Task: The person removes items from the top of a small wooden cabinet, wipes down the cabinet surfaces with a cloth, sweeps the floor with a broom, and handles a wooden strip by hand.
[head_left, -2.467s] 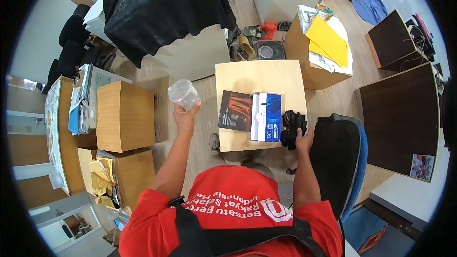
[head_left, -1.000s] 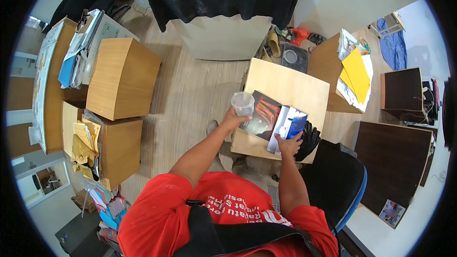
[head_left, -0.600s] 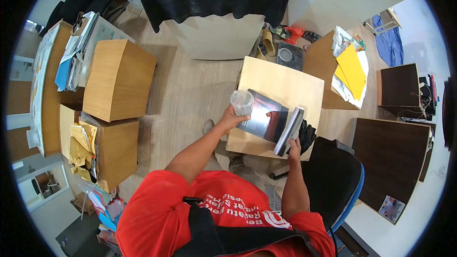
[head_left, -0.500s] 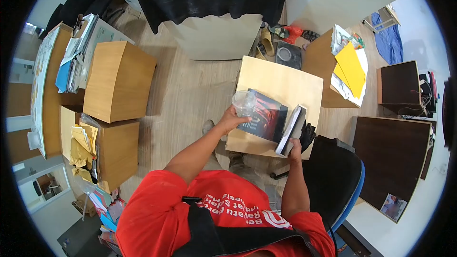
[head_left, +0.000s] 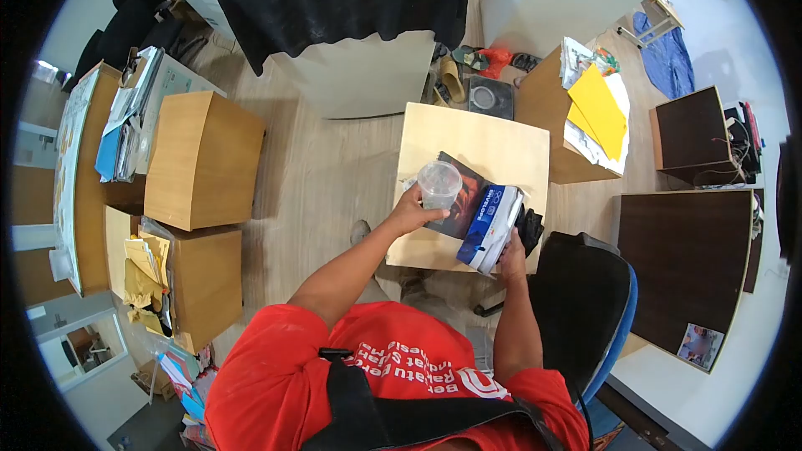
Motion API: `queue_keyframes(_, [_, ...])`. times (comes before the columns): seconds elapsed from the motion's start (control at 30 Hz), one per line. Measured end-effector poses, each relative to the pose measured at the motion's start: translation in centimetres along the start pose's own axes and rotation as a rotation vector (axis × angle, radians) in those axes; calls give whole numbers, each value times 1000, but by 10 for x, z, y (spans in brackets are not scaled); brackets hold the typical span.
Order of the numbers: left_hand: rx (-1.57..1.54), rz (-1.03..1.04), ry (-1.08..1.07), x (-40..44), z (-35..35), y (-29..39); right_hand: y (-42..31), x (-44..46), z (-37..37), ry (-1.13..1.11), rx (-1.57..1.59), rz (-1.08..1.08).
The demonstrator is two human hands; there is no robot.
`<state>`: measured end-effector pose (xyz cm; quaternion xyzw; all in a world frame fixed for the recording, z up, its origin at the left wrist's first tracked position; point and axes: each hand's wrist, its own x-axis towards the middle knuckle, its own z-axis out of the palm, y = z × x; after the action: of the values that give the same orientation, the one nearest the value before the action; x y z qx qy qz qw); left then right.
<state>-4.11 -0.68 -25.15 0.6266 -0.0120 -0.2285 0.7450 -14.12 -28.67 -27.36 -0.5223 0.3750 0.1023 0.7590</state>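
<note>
My left hand is closed around a clear plastic cup, held above the light wooden table. Beneath the cup lies a dark book or folder with a reddish picture on its cover. My right hand grips the edge of a blue and white box of envelopes, which is tilted and covers the right part of the dark book. Just right of the box is a black crumpled item; what it is I cannot make out.
The small wooden table stands before me. A black office chair is at its right. Wooden cabinets line the left side. Yellow envelopes lie on a cabinet at the right. Shoes are on the floor beyond the table.
My right hand has turned the envelope box leftward, so its blue printed face shows and it lies over part of the dark book. The cup has shifted slightly relative to the book.
</note>
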Motion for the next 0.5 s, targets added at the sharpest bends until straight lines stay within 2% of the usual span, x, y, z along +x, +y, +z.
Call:
queue_keyframes(0.07, [25, -8, 8, 1, 0, 2, 8, 8, -1, 61, -204, -265])
queue_keyframes(0.1, [50, -20, 19, 2, 0, 3, 11, 6, 2, 63, -202, -268])
queue_keyframes(0.17, [66, -6, 16, 5, 1, 5, 19, 0, 7, 161, -660, -491])
queue_keyframes(0.33, [80, 125, 52, 9, 6, 29, 22, 15, 6, 246, -417, -542])
queue_keyframes(0.4, [49, 179, 41, 13, 4, 41, 15, 17, -4, 297, -466, -503])
queue_keyframes(0.5, [150, 129, 81, 19, -1, 58, 7, 19, -13, 334, -514, -548])
